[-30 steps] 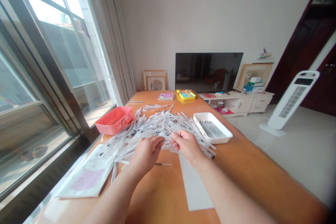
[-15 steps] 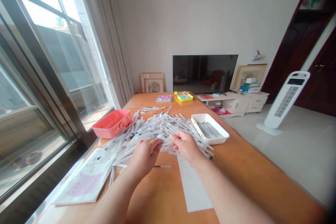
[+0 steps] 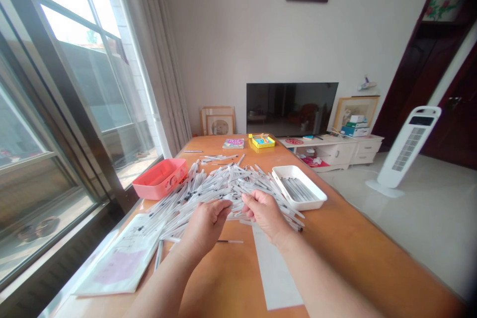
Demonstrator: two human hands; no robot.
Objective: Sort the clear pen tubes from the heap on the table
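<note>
A big heap of clear pens [image 3: 219,186] covers the middle of the wooden table [image 3: 346,253]. My left hand [image 3: 204,226] and my right hand [image 3: 265,213] hover close together at the near edge of the heap. Both hands have curled, pinching fingers around one pen between them, fingertips nearly touching. A single thin refill [image 3: 230,241] lies on the table just under my left hand. A white tray [image 3: 299,188] with several pens in it sits to the right of the heap. A pink tray [image 3: 160,178] stands at its left.
A plastic sleeve with paper [image 3: 119,256] lies near left and a white sheet [image 3: 276,273] near centre. A yellow box [image 3: 263,140] and a booklet [image 3: 233,143] sit at the far end. Beyond are a TV, a white cabinet and a tower fan [image 3: 406,149]; windows run along the left.
The hands stay at the heap's near edge, pinching together. The view has shifted slightly, so everything sits a little lower in the picture than half a second ago.
</note>
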